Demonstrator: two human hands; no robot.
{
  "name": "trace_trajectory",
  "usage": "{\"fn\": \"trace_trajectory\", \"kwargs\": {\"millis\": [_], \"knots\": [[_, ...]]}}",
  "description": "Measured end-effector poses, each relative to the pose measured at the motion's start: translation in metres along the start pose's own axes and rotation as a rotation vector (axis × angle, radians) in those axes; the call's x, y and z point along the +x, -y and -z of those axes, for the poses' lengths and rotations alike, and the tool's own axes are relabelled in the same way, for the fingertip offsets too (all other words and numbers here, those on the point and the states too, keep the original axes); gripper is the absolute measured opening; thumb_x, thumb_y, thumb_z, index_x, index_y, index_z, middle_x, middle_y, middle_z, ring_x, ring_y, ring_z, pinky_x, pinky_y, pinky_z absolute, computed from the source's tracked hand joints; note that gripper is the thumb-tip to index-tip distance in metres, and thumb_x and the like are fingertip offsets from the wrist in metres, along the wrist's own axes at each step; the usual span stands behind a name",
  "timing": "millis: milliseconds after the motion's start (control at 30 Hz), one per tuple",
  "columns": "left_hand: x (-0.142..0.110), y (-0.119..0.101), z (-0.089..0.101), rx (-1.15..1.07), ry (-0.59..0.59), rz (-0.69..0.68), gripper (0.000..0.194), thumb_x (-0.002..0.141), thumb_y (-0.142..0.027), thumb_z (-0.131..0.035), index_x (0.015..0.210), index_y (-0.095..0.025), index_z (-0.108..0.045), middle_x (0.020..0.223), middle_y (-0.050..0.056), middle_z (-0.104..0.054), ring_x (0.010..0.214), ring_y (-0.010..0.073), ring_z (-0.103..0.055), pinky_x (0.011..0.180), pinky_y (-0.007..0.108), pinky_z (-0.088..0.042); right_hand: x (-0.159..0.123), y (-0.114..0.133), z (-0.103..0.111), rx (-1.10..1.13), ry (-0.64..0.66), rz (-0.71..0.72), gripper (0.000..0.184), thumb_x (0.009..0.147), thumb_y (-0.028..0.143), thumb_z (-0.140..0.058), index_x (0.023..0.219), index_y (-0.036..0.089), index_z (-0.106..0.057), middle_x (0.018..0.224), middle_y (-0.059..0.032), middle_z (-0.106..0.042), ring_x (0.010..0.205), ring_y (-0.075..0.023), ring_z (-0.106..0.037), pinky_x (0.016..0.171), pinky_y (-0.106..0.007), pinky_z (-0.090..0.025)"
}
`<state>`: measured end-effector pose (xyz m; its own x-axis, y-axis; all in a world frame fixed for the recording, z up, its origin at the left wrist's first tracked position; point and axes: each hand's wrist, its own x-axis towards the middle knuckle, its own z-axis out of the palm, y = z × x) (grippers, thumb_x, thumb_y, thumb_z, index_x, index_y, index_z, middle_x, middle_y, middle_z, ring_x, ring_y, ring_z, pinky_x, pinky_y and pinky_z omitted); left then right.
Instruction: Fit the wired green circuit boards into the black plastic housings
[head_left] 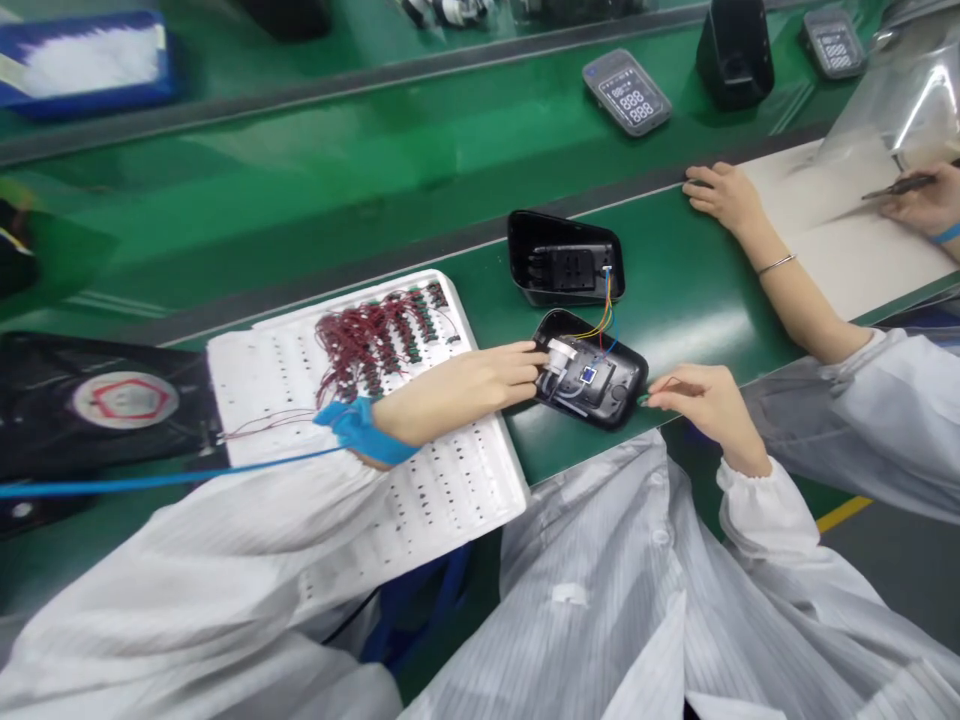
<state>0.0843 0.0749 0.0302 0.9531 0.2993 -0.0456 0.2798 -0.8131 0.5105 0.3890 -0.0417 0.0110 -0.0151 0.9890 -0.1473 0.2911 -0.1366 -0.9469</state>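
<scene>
In the head view my left hand (pixel 487 380) reaches over a white foam tray (pixel 480 470), its fingers closed on the left edge of a black plastic housing half (pixel 626 385), beside a white cylindrical part (pixel 559 355). This half lies inner side up and carries a small blue chip (pixel 589 375) and a pale tube. Coloured wires (pixel 606 315) run from it to a deeper black housing (pixel 525 265) just behind. To the right, my right hand (pixel 705 400) pinches a small green part (pixel 643 400) with thin red wire at the fingertips, close to the housing's right edge.
Rows of small green parts with dark red wires (pixel 360 345) fill the tray's upper section. Behind the green bench stand a display unit (pixel 628 92), another black housing (pixel 735 55) and a blue bin (pixel 90 62). At right, a co-worker's hands (pixel 724 195) rest over a pale mat.
</scene>
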Motion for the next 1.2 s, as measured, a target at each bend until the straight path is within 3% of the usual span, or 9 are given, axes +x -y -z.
{"fn": "trace_trajectory", "kwargs": {"millis": [167, 267, 367, 467, 567, 767, 900, 1100, 1200], "knots": [[-0.006, -0.011, 0.002, 0.154, -0.102, 0.185, 0.038, 0.097, -0.006, -0.037, 0.096, -0.02, -0.072, 0.128, 0.008, -0.071, 0.15, 0.0229, -0.042, 0.127, 0.054, -0.033, 0.008, 0.008, 0.002, -0.044, 0.15, 0.083, 0.033, 0.079, 0.056, -0.078, 0.074, 0.023, -0.078, 0.069, -0.0012, -0.072, 0.057, -0.0139, -0.064, 0.057, -0.027, -0.051], [-0.01, -0.046, -0.004, 0.23, -0.26, 0.284, 0.042, 0.1, -0.007, -0.032, 0.121, -0.014, -0.068, 0.138, 0.014, -0.065, 0.146, 0.0279, -0.048, 0.121, 0.056, -0.041, 0.014, 0.021, -0.001, -0.06, 0.222, 0.15, 0.033, 0.082, 0.055, -0.075, 0.076, 0.024, -0.079, 0.068, -0.0005, -0.072, 0.057, -0.0137, -0.065, 0.056, -0.026, -0.05], [-0.008, -0.097, -0.026, 0.202, -0.445, 0.338, 0.039, 0.106, -0.021, -0.034, 0.135, -0.014, -0.059, 0.128, 0.016, -0.07, 0.122, 0.0261, -0.067, 0.101, 0.043, -0.058, 0.016, 0.035, -0.009, -0.084, 0.264, 0.184, 0.033, 0.085, 0.056, -0.073, 0.079, 0.025, -0.081, 0.07, -0.0008, -0.073, 0.058, -0.0142, -0.066, 0.057, -0.027, -0.051], [0.004, -0.139, -0.059, 0.003, -0.612, 0.412, 0.031, 0.108, -0.035, -0.04, 0.117, -0.018, -0.065, 0.098, 0.008, -0.077, 0.085, 0.0179, -0.074, 0.074, 0.028, -0.061, 0.015, 0.043, -0.019, -0.093, 0.347, 0.242, 0.03, 0.088, 0.053, -0.071, 0.083, 0.026, -0.082, 0.074, -0.0012, -0.074, 0.063, -0.0149, -0.068, 0.061, -0.027, -0.054], [0.02, -0.158, -0.089, -0.2, -0.798, 0.552, 0.029, 0.108, -0.033, -0.042, 0.098, -0.02, -0.066, 0.079, 0.002, -0.073, 0.068, 0.0143, -0.071, 0.065, 0.025, -0.056, 0.008, 0.04, -0.029, -0.119, 0.362, 0.309, 0.028, 0.094, 0.047, -0.066, 0.084, 0.027, -0.082, 0.076, -0.0012, -0.076, 0.069, -0.0159, -0.071, 0.066, -0.028, -0.058], [0.043, -0.154, -0.122, -0.498, -1.046, 0.719, 0.028, 0.106, -0.036, -0.046, 0.087, -0.022, -0.062, 0.071, -0.001, -0.072, 0.058, 0.0121, -0.067, 0.059, 0.023, -0.052, -0.021, 0.014, -0.044, -0.302, 0.065, 0.563, 0.024, 0.1, 0.025, -0.058, 0.104, 0.026, -0.081, 0.102, -0.0034, -0.079, 0.089, -0.0174, -0.076, 0.081, -0.03, -0.064], [0.05, -0.146, -0.128, -0.619, -1.064, 0.717, 0.035, 0.106, -0.04, -0.045, 0.08, -0.021, -0.058, 0.065, -0.004, -0.068, 0.055, 0.0096, -0.063, 0.058, 0.02, -0.049, -0.024, 0.007, -0.04, -0.376, 0.09, 0.635, 0.022, 0.099, 0.022, -0.062, 0.113, 0.023, -0.078, 0.109, -0.0046, -0.079, 0.095, -0.0174, -0.076, 0.084, -0.028, -0.064], [0.05, -0.134, -0.132, -0.627, -0.945, 0.665, 0.027, 0.105, -0.034, -0.044, 0.087, -0.021, -0.059, 0.072, -0.003, -0.065, 0.062, 0.0111, -0.061, 0.064, 0.022, -0.048, 0.001, 0.008, -0.026, -0.405, 0.195, 0.604, 0.01, 0.093, 0.021, -0.07, 0.093, 0.024, -0.08, 0.095, -0.0001, -0.08, 0.086, -0.0168, -0.078, 0.08, -0.027, -0.065], [0.049, -0.129, -0.133, -0.667, -0.915, 0.681, 0.021, 0.104, -0.027, -0.046, 0.087, -0.021, -0.058, 0.07, -0.004, -0.063, 0.062, 0.0112, -0.06, 0.064, 0.022, -0.047, 0.007, 0.007, -0.027, -0.445, 0.224, 0.593, 0.01, 0.093, 0.021, -0.07, 0.094, 0.023, -0.08, 0.097, -0.0004, -0.08, 0.089, -0.0171, -0.078, 0.082, -0.027, -0.065]]}}
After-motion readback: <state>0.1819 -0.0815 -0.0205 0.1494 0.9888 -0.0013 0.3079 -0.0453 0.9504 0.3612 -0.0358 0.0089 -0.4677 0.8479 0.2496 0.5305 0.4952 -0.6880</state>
